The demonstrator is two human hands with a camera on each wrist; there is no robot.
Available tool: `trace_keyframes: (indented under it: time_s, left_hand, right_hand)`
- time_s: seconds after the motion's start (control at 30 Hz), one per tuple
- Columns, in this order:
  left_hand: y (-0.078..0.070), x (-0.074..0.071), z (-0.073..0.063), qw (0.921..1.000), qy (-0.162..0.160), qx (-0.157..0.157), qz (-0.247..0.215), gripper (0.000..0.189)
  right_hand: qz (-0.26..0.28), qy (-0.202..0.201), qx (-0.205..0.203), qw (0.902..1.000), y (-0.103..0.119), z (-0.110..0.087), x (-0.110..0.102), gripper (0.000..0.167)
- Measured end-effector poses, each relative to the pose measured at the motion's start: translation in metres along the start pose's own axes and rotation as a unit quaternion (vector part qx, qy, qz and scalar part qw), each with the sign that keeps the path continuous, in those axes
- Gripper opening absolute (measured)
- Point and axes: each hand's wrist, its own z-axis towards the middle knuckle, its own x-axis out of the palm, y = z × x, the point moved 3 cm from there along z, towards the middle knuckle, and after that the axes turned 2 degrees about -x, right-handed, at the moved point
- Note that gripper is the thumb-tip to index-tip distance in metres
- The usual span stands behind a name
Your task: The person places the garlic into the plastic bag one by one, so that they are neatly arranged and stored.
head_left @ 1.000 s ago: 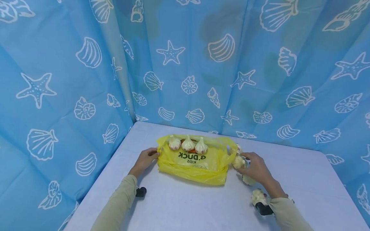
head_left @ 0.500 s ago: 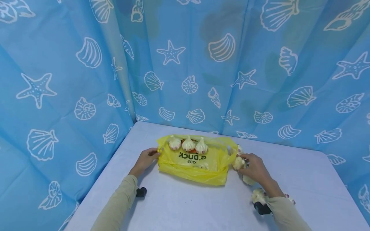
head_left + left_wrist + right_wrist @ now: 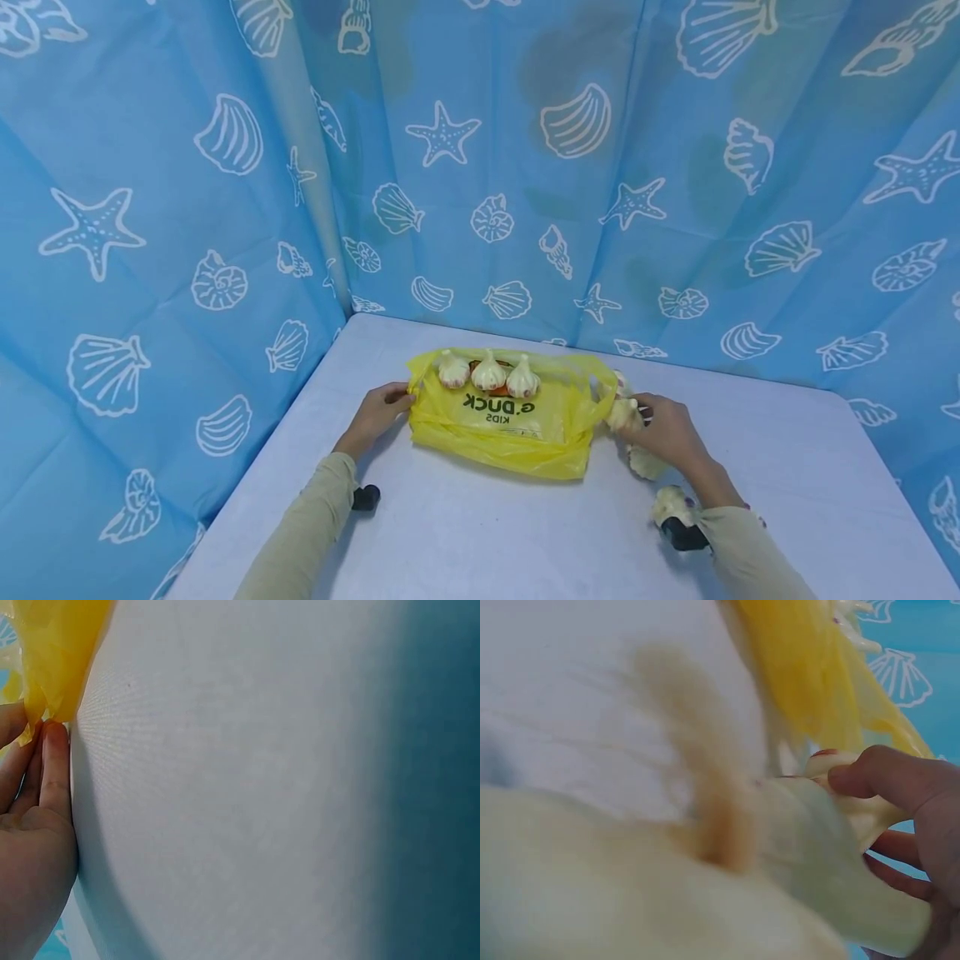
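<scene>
Curtained-off corner, room type unclear: enclosed by blue hanging curtains printed with white seashells [image 3: 517, 183], furnished with white flat-topped table [image 3: 480, 533].

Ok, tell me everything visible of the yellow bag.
The yellow bag looks like thin, translucent plastic, wrinkled, with dark G.DUCK KIDS lettering. It lies on the white table, and three garlic bulbs sit in a row along its far side; whether inside or atop is unclear. The left hand pinches its left edge. The right hand holds another bulb by the bag's right end.
</scene>
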Motion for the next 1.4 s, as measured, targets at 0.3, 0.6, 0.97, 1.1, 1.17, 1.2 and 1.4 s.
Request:
trace_keyframes:
  time_s: [0.3,0.6,0.97,1.1,1.17,1.2,1.4]
  left_hand:
    - [-0.003,-0.001,-0.001,1.0000,-0.003,0.000,0.000,0.038]
    - [-0.001,-0.001,-0.003,1.0000,-0.004,-0.005,0.007,0.039]
    - [-0.001,-0.002,-0.001,1.0000,0.001,0.002,0.002,0.040]
    - [-0.001,0.000,-0.001,1.0000,0.002,0.000,-0.002,0.039]
    - [0.001,-0.001,0.000,1.0000,0.003,-0.001,-0.005,0.038]
    - [0.001,-0.001,0.000,1.0000,0.004,0.001,-0.006,0.038]
    - [0.001,-0.001,0.001,0.9997,0.004,0.020,-0.012,0.038]
  right_hand:
    - [0.008,-0.021,-0.009,0.9997,0.009,-0.002,-0.022,0.054]
    - [0.015,-0.033,0.004,0.9993,0.021,-0.002,-0.045,0.061]
    - [0.033,-0.054,-0.005,0.9980,0.044,0.011,-0.062,0.065]
    - [0.042,-0.062,-0.014,0.9971,0.060,0.021,-0.064,0.064]
    - [0.047,-0.063,-0.025,0.9966,0.068,0.029,-0.062,0.063]
    - [0.049,-0.063,-0.029,0.9964,0.072,0.032,-0.060,0.062]
    - [0.072,-0.040,-0.027,0.9962,0.083,0.051,-0.039,0.063]
